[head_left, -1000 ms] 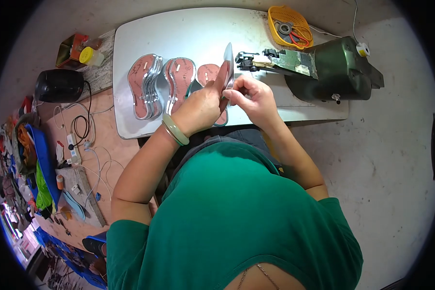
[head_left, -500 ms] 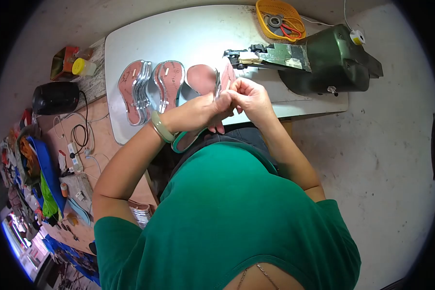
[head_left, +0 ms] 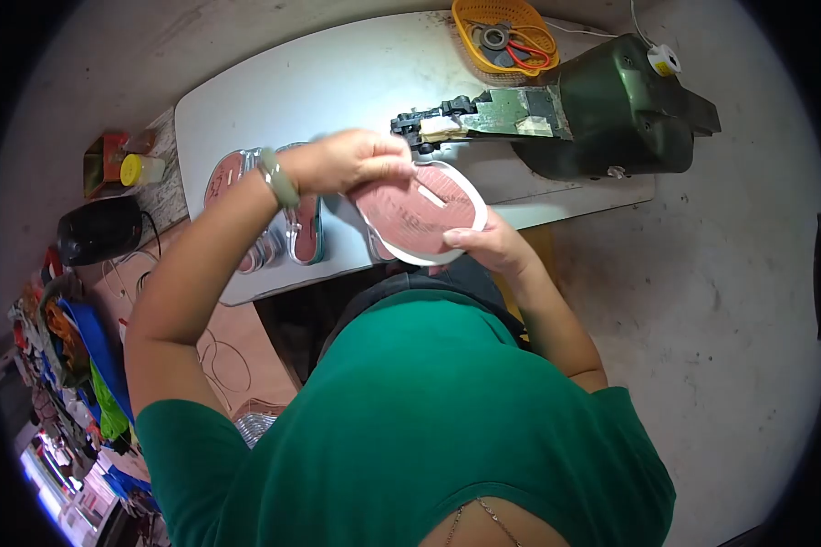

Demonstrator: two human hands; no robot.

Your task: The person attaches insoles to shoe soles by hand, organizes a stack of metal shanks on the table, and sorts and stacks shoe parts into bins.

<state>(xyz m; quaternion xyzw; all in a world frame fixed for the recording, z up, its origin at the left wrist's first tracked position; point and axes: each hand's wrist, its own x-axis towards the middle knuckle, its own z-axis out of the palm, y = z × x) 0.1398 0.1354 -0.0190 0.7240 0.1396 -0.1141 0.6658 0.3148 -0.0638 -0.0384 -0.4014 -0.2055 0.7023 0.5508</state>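
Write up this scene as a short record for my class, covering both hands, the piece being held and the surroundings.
Held sole: reddish, white-rimmed, raised at the table's near edge
Left hand: at the sole's upper left, blurred; grip unclear
Right hand: gripping the sole's right side, thumb on top
Stacked soles: on the table's left side
Basket: yellow, at the far edge
Machine: dark green, at the right

Both hands (head_left: 358,162) (head_left: 493,244) gripping, elbows (head_left: 166,342) bent
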